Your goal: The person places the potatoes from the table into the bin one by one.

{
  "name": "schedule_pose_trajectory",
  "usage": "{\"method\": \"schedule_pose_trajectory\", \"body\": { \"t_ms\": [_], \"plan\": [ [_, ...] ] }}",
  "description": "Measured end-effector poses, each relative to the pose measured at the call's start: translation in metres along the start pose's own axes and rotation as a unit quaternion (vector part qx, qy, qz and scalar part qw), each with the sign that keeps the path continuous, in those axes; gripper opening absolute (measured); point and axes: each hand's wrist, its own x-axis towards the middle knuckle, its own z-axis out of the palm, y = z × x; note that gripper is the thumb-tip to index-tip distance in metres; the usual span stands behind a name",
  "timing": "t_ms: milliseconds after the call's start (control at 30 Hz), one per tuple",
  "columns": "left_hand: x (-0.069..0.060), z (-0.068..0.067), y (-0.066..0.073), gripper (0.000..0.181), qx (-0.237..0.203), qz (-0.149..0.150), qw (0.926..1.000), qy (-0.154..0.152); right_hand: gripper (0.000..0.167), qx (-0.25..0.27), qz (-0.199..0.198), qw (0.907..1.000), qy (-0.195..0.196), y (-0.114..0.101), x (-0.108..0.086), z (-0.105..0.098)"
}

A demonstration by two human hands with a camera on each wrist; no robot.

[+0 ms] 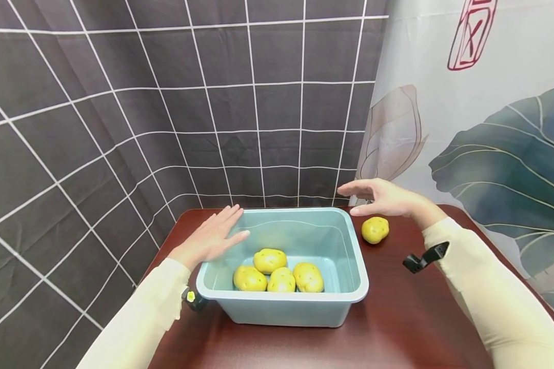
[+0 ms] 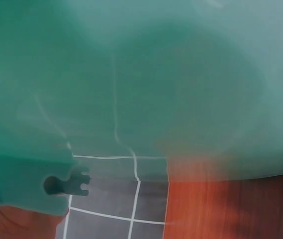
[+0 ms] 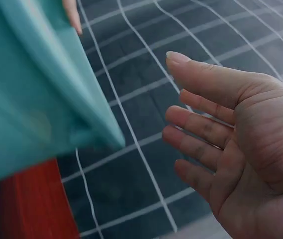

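A light blue plastic tub [image 1: 283, 311] stands on the table with several yellow potatoes [image 1: 308, 278] grouped on its floor. Over its left rim lies my left hand [image 1: 212, 237], fingers straight and pointing to the back corner; whether it bears on the rim I cannot tell. The tub's wall [image 2: 131, 94] fills most of the left wrist view. Past the right back corner my right hand [image 1: 388, 199] hovers, thumb and fingers spread apart with nothing between them. In the right wrist view its palm shows bare. One more potato [image 1: 375, 230] lies on the table just below that hand.
The dark red-brown table [image 1: 397, 318] extends in front and to the right of the tub. A dark curtain with white grid lines [image 1: 277, 107] hangs behind and at left. At right is a pale curtain with leaf prints [image 1: 503, 164].
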Motion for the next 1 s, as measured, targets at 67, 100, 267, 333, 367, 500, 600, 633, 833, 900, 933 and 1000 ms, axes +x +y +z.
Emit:
{"method": "schedule_pose_trajectory", "body": {
  "t_ms": [67, 100, 267, 333, 367, 500, 600, 633, 833, 900, 933, 1000],
  "plan": [
    [0.0, -0.001, 0.001, 0.083, -0.003, 0.001, 1.0, 0.001, 0.058, -0.003, 0.008, 0.9998, 0.016, 0.013, -0.009, 0.0],
    [0.0, -0.001, 0.002, 0.082, -0.006, 0.001, 1.0, 0.001, 0.058, -0.01, 0.011, 0.9996, 0.026, 0.019, -0.014, 0.001],
    [0.001, -0.002, 0.004, 0.082, -0.005, 0.004, 1.0, 0.001, 0.058, -0.047, 0.024, 0.9963, 0.068, 0.04, -0.033, 0.007],
    [0.002, -0.002, 0.003, 0.082, 0.0, 0.003, 1.0, 0.002, 0.058, -0.057, 0.027, 0.9949, 0.08, 0.046, -0.038, 0.008],
    [0.002, -0.003, 0.004, 0.082, 0.001, 0.001, 1.0, 0.001, 0.058, -0.062, 0.029, 0.9942, 0.083, 0.049, -0.039, 0.009],
    [0.002, -0.003, 0.003, 0.082, -0.001, 0.001, 1.0, 0.001, 0.057, -0.07, 0.042, 0.9933, 0.081, 0.059, -0.043, 0.011],
    [0.001, -0.002, 0.002, 0.082, -0.003, 0.003, 1.0, 0.002, 0.056, -0.081, 0.055, 0.992, 0.08, 0.068, -0.044, 0.012],
    [0.001, -0.002, 0.002, 0.082, -0.003, 0.003, 1.0, 0.002, 0.056, -0.08, 0.06, 0.9918, 0.08, 0.07, -0.044, 0.013],
    [0.0, -0.001, 0.002, 0.082, -0.002, 0.002, 1.0, 0.002, 0.059, -0.078, 0.085, 0.9902, 0.078, 0.087, -0.045, 0.012],
    [0.0, -0.001, 0.002, 0.082, -0.001, 0.002, 1.0, 0.004, 0.06, -0.084, 0.093, 0.9891, 0.079, 0.095, -0.045, 0.012],
    [0.0, -0.001, 0.002, 0.081, -0.001, 0.002, 1.0, 0.004, 0.059, -0.088, 0.096, 0.9884, 0.078, 0.099, -0.045, 0.012],
    [-0.001, -0.001, 0.002, 0.081, -0.002, 0.002, 1.0, 0.004, 0.06, -0.103, 0.104, 0.9865, 0.073, 0.108, -0.045, 0.014]
  ]
}}
